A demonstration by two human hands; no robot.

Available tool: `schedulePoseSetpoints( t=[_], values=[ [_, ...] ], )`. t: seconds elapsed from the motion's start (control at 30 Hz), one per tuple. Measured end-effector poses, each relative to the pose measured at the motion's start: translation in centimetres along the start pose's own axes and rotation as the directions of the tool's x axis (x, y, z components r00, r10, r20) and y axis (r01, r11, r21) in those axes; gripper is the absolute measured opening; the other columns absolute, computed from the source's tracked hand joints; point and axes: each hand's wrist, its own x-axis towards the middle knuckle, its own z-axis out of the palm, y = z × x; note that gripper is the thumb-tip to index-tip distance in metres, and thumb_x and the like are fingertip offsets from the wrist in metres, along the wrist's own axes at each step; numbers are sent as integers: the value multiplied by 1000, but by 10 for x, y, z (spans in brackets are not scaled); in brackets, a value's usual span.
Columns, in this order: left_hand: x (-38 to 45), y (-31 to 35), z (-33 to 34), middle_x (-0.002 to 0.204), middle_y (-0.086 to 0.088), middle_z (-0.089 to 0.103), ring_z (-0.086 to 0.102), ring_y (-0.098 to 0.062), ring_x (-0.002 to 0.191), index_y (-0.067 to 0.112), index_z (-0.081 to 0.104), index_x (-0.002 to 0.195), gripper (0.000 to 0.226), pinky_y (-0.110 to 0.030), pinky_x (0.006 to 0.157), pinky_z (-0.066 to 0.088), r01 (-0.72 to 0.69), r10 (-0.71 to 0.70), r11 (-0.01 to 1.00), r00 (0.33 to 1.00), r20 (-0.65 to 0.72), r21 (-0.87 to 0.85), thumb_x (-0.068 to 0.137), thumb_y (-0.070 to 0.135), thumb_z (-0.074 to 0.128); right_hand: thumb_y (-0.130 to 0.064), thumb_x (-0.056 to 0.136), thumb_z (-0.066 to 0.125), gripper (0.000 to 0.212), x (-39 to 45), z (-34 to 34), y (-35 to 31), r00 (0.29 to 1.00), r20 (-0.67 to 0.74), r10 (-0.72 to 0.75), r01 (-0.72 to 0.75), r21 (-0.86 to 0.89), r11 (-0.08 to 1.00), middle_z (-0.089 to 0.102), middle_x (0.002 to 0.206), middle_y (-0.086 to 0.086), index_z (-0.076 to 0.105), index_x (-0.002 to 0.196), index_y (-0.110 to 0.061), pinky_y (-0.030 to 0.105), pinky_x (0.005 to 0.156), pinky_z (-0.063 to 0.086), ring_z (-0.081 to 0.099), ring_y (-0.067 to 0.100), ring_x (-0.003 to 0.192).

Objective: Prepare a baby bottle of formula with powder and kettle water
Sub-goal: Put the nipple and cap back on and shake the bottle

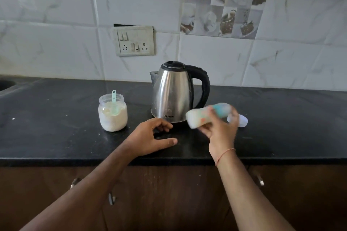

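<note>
right now the person's right hand (221, 127) is clamped around a baby bottle (208, 115), fingers and thumb wrapped round its middle, holding it up off the black countertop (56, 133) and tipped nearly on its side, the pale end pointing left toward the kettle. the bottle is smeared with blur, so its print is only patches of teal and orange, and which end carries the teat i cannot tell. a thin orange thread bracelet (224, 155) sits on that wrist.

the left hand (152, 136) holds nothing; it rests near the counter's front edge with thumb stretched out and fingers loosely curled, just in front of the stainless steel electric kettle (173, 93). the kettle stands upright with its black lid closed (handle to the right, spout to the left).

left of the kettle stands an open clear jar of formula powder (112, 113), a pale green scoop (114, 102) stuck upright in the powder. behind the right hand, a translucent bottle cap (242, 120) lies on the counter. a switch-and-socket plate (134, 41) is on the tiled wall above.
</note>
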Motion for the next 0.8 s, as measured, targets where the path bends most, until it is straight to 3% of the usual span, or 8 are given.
schedulePoseSetpoints(
  t=[0.07, 0.17, 0.23, 0.3, 0.43, 0.57, 0.7, 0.8],
  values=[
    [0, 1, 0, 111, 18, 75, 70, -1, 111, 41, 73, 117, 48, -35, 102, 59, 1, -1, 1000, 1000, 4, -10, 76, 60, 92, -13, 95, 82, 64, 7, -3, -4, 994, -111, 0, 19, 174, 985, 63, 129, 3, 44, 142, -32, 48, 71, 68, 73, 32, 116],
    [0, 0, 1, 111, 18, 75, 70, -2, 111, 43, 73, 116, 49, -36, 102, 59, 1, -1, 1000, 1000, 0, -13, 75, 61, 91, -13, 91, 86, 65, 0, 0, 2, 988, 122, 90, -80, -82, 993, 70, 124, 8, 50, 141, -34, 51, 72, 68, 77, 31, 108],
    [0, -1, 0, 111, 18, 75, 70, -2, 111, 43, 73, 116, 48, -36, 102, 59, 0, 0, 1000, 1000, -3, -6, 75, 61, 91, -13, 91, 86, 67, 2, 2, 1, 999, 16, 37, -36, -47, 998, 68, 128, 9, 49, 144, -33, 50, 71, 68, 77, 30, 107],
    [0, -1, 0, 112, 19, 75, 70, -2, 111, 43, 73, 116, 49, -37, 102, 59, 5, -5, 1000, 1000, 3, -13, 75, 62, 91, -13, 94, 83, 69, 12, -5, -2, 992, -127, -2, 22, 161, 987, 61, 138, 9, 44, 147, -32, 49, 71, 68, 74, 32, 113],
    [1, -3, 2, 111, 19, 75, 70, -2, 111, 43, 74, 115, 49, -38, 102, 59, -1, 1, 1000, 1000, -5, -5, 74, 63, 91, -12, 90, 87, 64, 6, -2, 5, 979, 144, 146, -132, -106, 986, 71, 126, 11, 53, 140, -35, 50, 71, 67, 79, 30, 105],
    [1, 0, 1, 111, 20, 74, 69, 0, 111, 42, 73, 116, 47, -34, 101, 59, 2, -2, 1000, 1000, -1, 2, 76, 59, 92, -14, 94, 83, 64, 13, -4, 0, 995, -97, 26, -11, 149, 989, 64, 130, 6, 46, 143, -33, 52, 73, 68, 75, 32, 112],
    [1, 1, 2, 112, 19, 75, 70, 1, 111, 41, 74, 117, 46, -32, 102, 58, -7, 7, 1000, 1000, 2, 8, 77, 56, 93, -12, 89, 87, 61, 4, 0, 8, 977, 169, 130, -102, -164, 981, 71, 126, 12, 55, 135, -36, 52, 71, 67, 78, 33, 107],
    [0, 2, 1, 111, 20, 75, 70, 1, 111, 42, 74, 116, 46, -30, 102, 58, 2, -2, 1000, 1000, 1, 0, 76, 57, 92, -15, 92, 85, 67, 8, -1, 4, 998, -53, 25, -23, 50, 998, 66, 130, 7, 47, 142, -36, 51, 73, 68, 76, 31, 110]
  ],
)
